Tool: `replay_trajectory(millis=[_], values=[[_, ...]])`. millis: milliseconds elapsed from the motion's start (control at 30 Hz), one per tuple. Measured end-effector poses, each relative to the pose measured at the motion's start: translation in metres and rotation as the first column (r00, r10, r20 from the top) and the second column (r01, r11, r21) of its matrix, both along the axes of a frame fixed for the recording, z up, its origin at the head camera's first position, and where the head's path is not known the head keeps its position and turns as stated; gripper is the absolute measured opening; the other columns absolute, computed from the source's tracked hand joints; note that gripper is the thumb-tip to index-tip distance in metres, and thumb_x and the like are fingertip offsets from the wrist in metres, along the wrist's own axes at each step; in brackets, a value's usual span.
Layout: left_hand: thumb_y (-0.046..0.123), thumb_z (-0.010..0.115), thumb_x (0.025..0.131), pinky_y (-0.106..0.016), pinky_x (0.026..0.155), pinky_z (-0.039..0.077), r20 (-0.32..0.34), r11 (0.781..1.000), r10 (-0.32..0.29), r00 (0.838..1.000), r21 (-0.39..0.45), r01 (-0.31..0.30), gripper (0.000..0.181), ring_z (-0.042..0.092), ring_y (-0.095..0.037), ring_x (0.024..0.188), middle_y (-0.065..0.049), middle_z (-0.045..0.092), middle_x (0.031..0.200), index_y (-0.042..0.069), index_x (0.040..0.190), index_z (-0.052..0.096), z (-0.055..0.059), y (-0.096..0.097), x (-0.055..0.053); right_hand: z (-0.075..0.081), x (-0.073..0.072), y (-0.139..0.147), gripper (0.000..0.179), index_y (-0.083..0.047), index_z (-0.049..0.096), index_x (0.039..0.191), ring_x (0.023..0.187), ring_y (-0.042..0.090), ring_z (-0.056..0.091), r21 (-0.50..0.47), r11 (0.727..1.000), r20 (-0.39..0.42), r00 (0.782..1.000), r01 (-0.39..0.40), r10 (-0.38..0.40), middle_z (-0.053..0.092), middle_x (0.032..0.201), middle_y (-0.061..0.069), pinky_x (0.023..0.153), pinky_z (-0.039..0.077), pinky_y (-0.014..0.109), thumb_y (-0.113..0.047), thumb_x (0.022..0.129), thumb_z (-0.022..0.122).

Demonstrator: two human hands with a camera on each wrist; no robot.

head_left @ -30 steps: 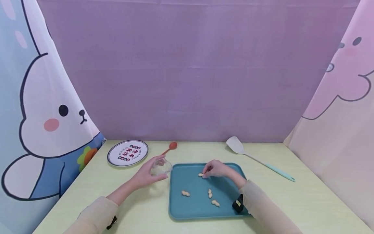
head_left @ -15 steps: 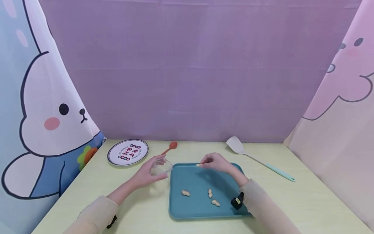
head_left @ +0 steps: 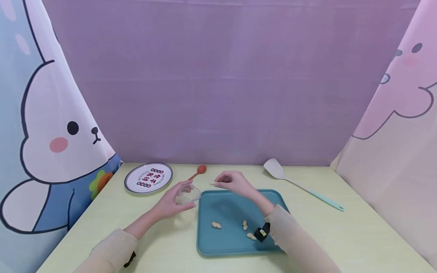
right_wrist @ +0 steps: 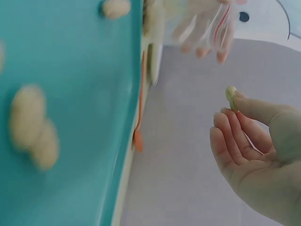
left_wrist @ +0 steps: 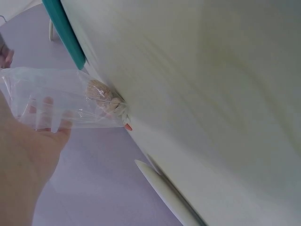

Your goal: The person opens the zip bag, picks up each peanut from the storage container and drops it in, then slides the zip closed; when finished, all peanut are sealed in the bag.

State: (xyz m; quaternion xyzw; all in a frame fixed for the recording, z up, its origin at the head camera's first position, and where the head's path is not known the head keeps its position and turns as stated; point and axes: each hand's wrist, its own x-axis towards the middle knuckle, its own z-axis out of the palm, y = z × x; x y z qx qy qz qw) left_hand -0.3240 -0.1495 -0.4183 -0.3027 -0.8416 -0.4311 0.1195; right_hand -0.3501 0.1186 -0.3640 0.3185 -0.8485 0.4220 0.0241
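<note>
My left hand (head_left: 172, 203) grips a clear zip bag (left_wrist: 61, 94) near its mouth, thumb and fingers spread around it. Several peanuts (left_wrist: 99, 92) lie bunched at the bag's bottom in the left wrist view. Between thumb and fingertips my right hand (head_left: 235, 184) pinches one peanut (right_wrist: 231, 96), held in the air beyond the tray's far left corner, a short way right of the bag. Three peanuts rest on the teal tray (head_left: 222, 246): one at left (head_left: 216, 225), another near the middle (head_left: 245, 225), and a third (head_left: 251, 236) partly overlapped by the black wrist strap.
Behind the left hand lies a red spoon (head_left: 201, 169), its handle partly hidden. A white plate (head_left: 148, 180) with red print stands at the back left. To the tray's right, a white spatula (head_left: 274, 169) with a mint handle lies slanted. A purple curtain (head_left: 218, 94) closes the back.
My right hand has lifted a peanut off the tray and carried it up and left toward the bag. The left hand and bag have stayed nearly still.
</note>
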Motion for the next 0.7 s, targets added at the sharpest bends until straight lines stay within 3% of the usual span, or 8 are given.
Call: replay_trajectory(millis=[100,300,700], values=[[0.028,0.079,0.074,-0.048,0.098,0.045,-0.002,1.0,0.006,1.0,-0.006,-0.006,0.075,0.059,-0.022,0.11,-0.003,0.061,0.115,0.005,0.136,0.044,0.0,-0.001,0.0,0.003,0.002,-0.013,0.019,-0.005,0.069,0.1,0.076,0.017,0.063,-0.023,1.0,-0.016,1.0,-0.02,0.02,0.07,0.088,0.007,0.065,0.052,0.019,-0.02,0.088,0.066],[0.028,0.078,0.076,-0.049,0.096,0.046,-0.014,1.0,-0.016,1.0,0.007,0.016,0.073,0.059,-0.024,0.11,-0.009,0.06,0.116,0.008,0.137,0.043,0.0,-0.002,0.0,0.006,0.006,-0.034,0.022,-0.003,0.069,0.101,0.08,0.028,0.065,-0.044,0.996,-0.014,0.996,-0.083,0.083,0.07,0.09,0.009,0.066,0.052,0.018,-0.02,0.087,0.067],[0.029,0.078,0.076,-0.049,0.095,0.047,-0.018,1.0,-0.006,1.0,-0.002,0.006,0.074,0.058,-0.023,0.111,-0.005,0.06,0.119,0.007,0.137,0.042,-0.001,-0.001,0.0,0.003,0.01,-0.054,0.018,-0.008,0.07,0.099,0.075,0.018,0.065,-0.031,0.994,0.025,0.994,-0.106,0.107,0.071,0.087,0.004,0.063,0.053,0.02,-0.02,0.087,0.067]])
